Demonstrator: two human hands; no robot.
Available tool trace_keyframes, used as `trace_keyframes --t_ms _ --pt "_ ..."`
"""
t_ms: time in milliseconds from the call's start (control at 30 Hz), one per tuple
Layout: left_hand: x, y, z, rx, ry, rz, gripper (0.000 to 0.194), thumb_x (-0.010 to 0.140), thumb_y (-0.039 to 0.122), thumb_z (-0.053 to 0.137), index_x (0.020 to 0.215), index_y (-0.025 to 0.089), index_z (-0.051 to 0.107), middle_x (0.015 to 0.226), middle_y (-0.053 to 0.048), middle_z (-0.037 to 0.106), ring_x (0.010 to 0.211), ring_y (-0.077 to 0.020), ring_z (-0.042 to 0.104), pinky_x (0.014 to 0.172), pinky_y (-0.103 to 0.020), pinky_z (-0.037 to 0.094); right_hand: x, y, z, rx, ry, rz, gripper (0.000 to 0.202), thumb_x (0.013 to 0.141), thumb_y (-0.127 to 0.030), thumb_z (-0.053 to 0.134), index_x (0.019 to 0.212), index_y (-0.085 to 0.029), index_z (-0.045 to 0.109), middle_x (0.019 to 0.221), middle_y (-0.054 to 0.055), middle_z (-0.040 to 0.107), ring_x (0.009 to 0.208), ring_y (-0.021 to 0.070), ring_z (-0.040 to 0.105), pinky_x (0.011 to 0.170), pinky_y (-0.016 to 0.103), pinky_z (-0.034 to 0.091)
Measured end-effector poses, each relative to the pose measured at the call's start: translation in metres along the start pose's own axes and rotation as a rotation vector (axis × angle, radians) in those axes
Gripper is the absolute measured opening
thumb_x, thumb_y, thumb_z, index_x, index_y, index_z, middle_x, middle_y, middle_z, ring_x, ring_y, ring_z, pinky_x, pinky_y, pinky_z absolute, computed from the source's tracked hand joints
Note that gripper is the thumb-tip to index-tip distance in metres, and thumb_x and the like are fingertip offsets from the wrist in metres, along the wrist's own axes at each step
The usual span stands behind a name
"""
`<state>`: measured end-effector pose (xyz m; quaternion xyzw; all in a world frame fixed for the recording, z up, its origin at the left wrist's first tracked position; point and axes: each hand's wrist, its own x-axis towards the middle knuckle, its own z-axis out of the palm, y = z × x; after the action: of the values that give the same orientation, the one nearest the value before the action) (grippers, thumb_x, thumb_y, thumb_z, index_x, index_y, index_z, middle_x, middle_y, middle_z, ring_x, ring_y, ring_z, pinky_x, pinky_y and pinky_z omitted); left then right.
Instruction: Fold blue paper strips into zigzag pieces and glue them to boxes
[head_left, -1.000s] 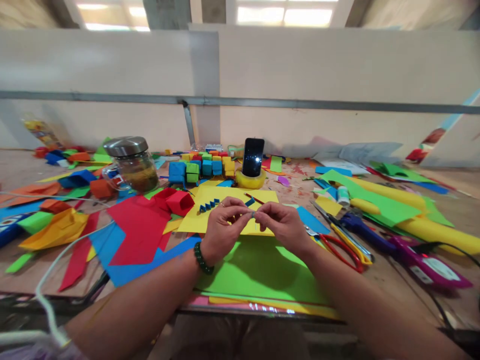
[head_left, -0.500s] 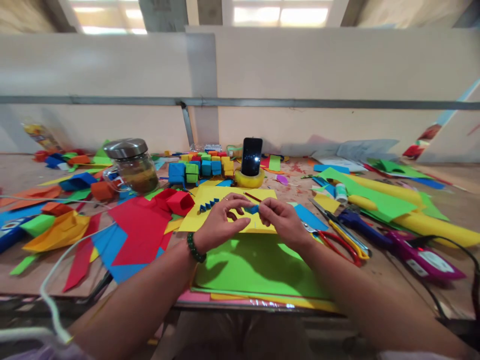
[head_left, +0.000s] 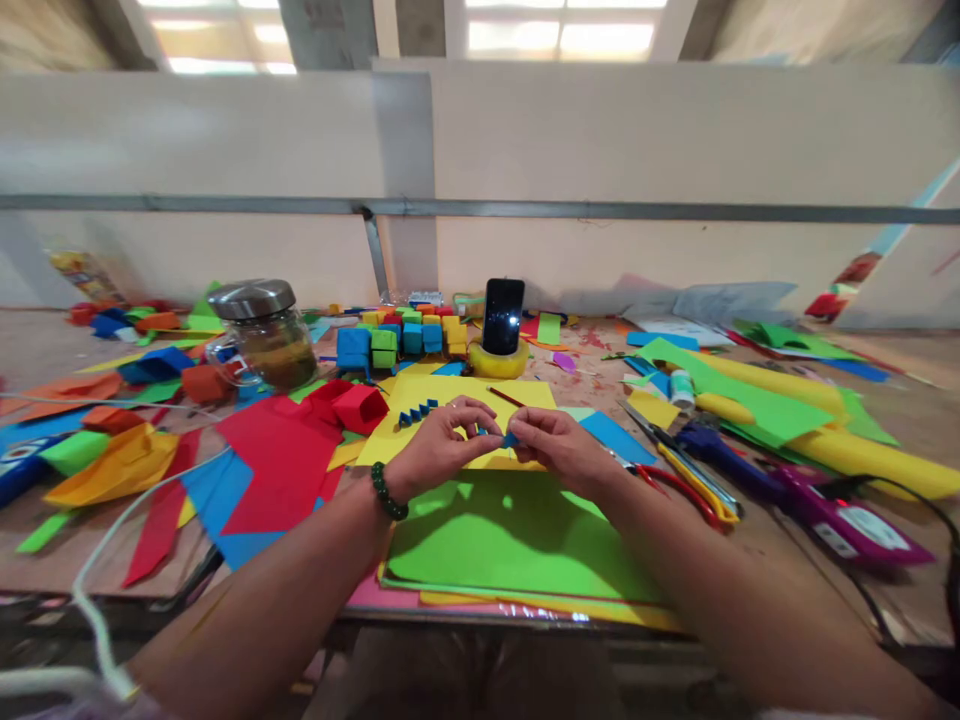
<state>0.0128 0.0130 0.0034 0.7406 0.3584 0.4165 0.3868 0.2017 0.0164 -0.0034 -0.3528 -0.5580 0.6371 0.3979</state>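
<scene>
A small folded piece of blue paper is pinched in the fingertips of my right hand. My left hand, with a dark green bead bracelet at the wrist, has its thumb and forefinger closed on the left side of that same piece; the fingers partly cover it. Both hands are above a yellow paper sheet, which lies over the far part of a green sheet stack. Just beyond my left hand, several small blue folded paper triangles sit in a row. A dark red pencil lies beyond the fingers.
Scissors with red handles, a yellow cutter and a purple glue gun lie right. A lidded glass jar stands left, near red paper. Behind are a phone on a yellow tape roll and paper cubes.
My left hand's thumb and forefinger have come together and closed on the blue paper piece. My right hand has shifted slightly down, still holding it.
</scene>
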Motion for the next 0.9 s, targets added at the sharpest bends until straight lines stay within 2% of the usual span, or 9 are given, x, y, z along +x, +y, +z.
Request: trace_keyframes --t_ms 167,267,367,500,633,700,767,833,900 --pt "-0.002 0.003 0.002 -0.044 0.012 -0.017 0.015 0.074 0.03 0.069 0.081 0.016 0.066 0.095 -0.006 0.058 0.084 -0.0139 0.055 0.071 -0.025 0.047 -0.003 0.0 0.006 0.006 0.05 -0.032 0.037 0.071 -0.05 0.071 0.065 -0.016 0.057 0.056 -0.005 0.046 0.052 0.0059 0.039 0.05 0.021 0.03" --pt "-0.003 0.003 0.001 -0.059 0.011 -0.064 0.029 0.071 0.032 0.073 0.096 0.019 0.066 0.103 -0.006 0.055 0.08 -0.0125 0.053 0.065 -0.023 0.047 -0.001 0.001 0.009 0.066 0.123 -0.048 0.041 0.068 -0.053 0.072 0.063 -0.017 0.053 0.054 -0.006 0.044 0.051 0.0054 0.037 0.051 0.021 0.031" --pt "-0.001 -0.001 -0.001 -0.105 0.004 -0.088 0.034 0.069 0.031 0.073 0.099 0.02 0.066 0.108 -0.006 0.055 0.079 -0.0121 0.054 0.067 -0.025 0.048 0.004 0.001 0.009 0.105 0.139 -0.023 0.047 0.065 -0.059 0.07 0.062 -0.018 0.046 0.053 -0.008 0.038 0.048 0.0049 0.034 0.05 0.021 0.032" --pt "0.004 -0.011 -0.001 -0.078 0.083 -0.052 0.022 0.068 0.027 0.071 0.086 0.015 0.067 0.09 -0.004 0.059 0.075 -0.012 0.055 0.071 -0.027 0.047 0.008 0.002 0.009 0.067 0.138 0.028 0.046 0.065 -0.06 0.067 0.065 -0.019 0.046 0.054 -0.006 0.043 0.045 0.0053 0.036 0.048 0.022 0.034" --pt "0.006 -0.012 -0.005 -0.117 0.007 -0.214 0.023 0.071 0.035 0.067 0.076 0.013 0.065 0.068 -0.001 0.058 0.06 -0.0096 0.05 0.058 -0.023 0.042 0.009 0.002 0.005 -0.069 0.202 -0.002 0.038 0.07 -0.053 0.066 0.079 -0.017 0.057 0.052 -0.005 0.047 0.043 0.0064 0.036 0.043 0.022 0.029" --pt "0.007 -0.01 -0.007 -0.134 -0.03 -0.307 0.027 0.072 0.039 0.066 0.072 0.012 0.063 0.061 0.001 0.056 0.054 -0.0085 0.047 0.053 -0.022 0.039 0.008 0.002 0.001 -0.137 0.277 -0.064 0.034 0.073 -0.047 0.066 0.09 -0.018 0.06 0.051 -0.007 0.045 0.045 0.0074 0.037 0.044 0.021 0.028" --pt "0.007 -0.008 -0.01 -0.125 -0.038 -0.37 0.031 0.071 0.042 0.066 0.068 0.012 0.061 0.057 0.002 0.054 0.051 -0.008 0.046 0.05 -0.021 0.037 0.006 0.003 -0.003 -0.316 0.332 -0.215 0.029 0.076 -0.039 0.064 0.097 -0.019 0.063 0.055 -0.006 0.047 0.051 0.0088 0.041 0.048 0.022 0.033" --pt "0.006 -0.006 -0.011 -0.111 -0.065 -0.395 0.032 0.069 0.043 0.067 0.067 0.013 0.061 0.055 0.003 0.053 0.05 -0.0078 0.045 0.05 -0.021 0.036 0.004 0.004 -0.006 -0.606 0.283 -0.413 0.025 0.079 -0.031 0.061 0.101 -0.019 0.066 0.066 -0.002 0.053 0.058 0.0102 0.047 0.056 0.024 0.04" --pt "0.006 -0.005 -0.011 -0.103 -0.097 -0.383 0.031 0.069 0.043 0.068 0.069 0.013 0.062 0.056 0.003 0.054 0.051 -0.008 0.046 0.051 -0.021 0.037 0.002 0.005 -0.006 -0.87 0.181 -0.545 0.024 0.08 -0.025 0.059 0.102 -0.019 0.067 0.078 0.002 0.058 0.064 0.0115 0.053 0.062 0.026 0.044"
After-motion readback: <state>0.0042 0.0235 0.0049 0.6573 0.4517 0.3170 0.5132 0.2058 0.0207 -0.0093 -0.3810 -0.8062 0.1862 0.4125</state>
